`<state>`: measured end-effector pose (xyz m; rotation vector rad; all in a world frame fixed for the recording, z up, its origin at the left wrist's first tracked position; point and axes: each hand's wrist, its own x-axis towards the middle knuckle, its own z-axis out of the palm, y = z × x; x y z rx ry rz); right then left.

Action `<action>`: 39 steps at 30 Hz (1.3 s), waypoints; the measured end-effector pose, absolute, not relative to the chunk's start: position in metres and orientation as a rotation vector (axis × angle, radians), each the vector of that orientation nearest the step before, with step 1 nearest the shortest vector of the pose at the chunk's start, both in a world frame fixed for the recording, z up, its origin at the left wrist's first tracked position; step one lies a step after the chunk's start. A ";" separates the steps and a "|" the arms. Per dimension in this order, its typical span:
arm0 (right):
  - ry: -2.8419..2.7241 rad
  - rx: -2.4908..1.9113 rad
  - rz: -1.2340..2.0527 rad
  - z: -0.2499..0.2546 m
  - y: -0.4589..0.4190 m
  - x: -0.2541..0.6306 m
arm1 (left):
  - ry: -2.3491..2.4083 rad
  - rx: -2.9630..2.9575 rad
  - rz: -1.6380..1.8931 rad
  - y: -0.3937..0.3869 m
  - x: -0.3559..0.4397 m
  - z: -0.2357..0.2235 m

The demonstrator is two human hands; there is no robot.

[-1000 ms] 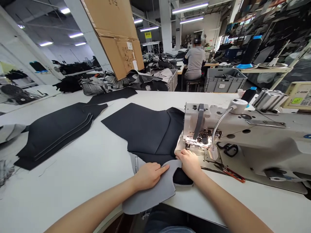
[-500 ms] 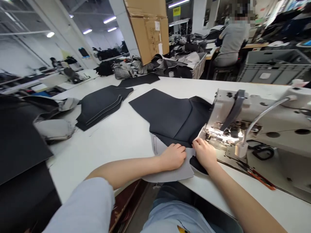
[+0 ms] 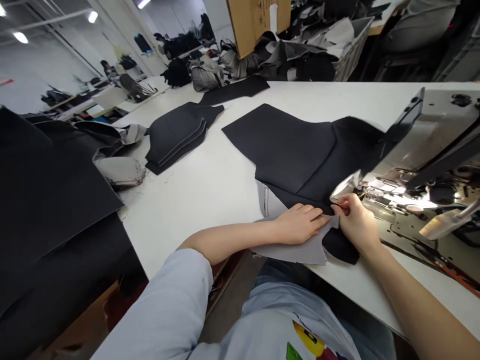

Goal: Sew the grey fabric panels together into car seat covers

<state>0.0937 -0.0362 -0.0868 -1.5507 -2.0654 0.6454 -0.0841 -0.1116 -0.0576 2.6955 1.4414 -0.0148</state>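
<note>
A large black fabric piece [image 3: 288, 145] lies on the white table, with a folded seam running across it. Its near end is turned over, showing a light grey side [image 3: 288, 252]. My left hand [image 3: 300, 225] rests flat on this grey part, fingers stretched out. Close to the sewing machine's lit needle area, my right hand [image 3: 358, 225] pinches the fabric's edge between thumb and fingers. A small black flap [image 3: 339, 246] sticks out below, between my hands. The sewing machine [image 3: 431, 135] stands just right of my right hand, and its presser foot is not clearly visible.
Stacked black cut pieces [image 3: 176, 132] lie left of the fabric. Larger black material [image 3: 56, 200] hangs over the left table edge. A cardboard box [image 3: 258, 25] and a crate of scraps [image 3: 354, 50] stand behind. An orange-handled tool [image 3: 455, 275] lies beside the machine.
The view has tilted down and turned right. My left hand has flattened, with its fingers stretching toward my right hand. My right hand now pinches the fabric edge near the machine.
</note>
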 end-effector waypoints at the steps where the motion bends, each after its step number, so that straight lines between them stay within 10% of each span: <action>1: -2.045 -1.550 0.657 -0.087 -0.036 0.093 | 1.402 2.705 -0.030 -0.109 -0.084 -0.058; 11: -2.197 -1.458 0.564 -0.088 -0.030 0.089 | 1.755 2.817 0.296 -0.102 -0.105 -0.066; 21: -2.504 -1.355 0.155 -0.086 -0.030 0.109 | 1.579 2.727 -0.160 -0.048 -0.054 -0.068; 29: -2.727 -0.589 0.551 -0.080 -0.076 0.171 | 1.464 2.814 -0.032 -0.051 -0.052 -0.067; 39: -2.687 -0.700 0.395 -0.093 -0.078 0.156 | 1.540 2.715 0.023 -0.048 -0.038 -0.073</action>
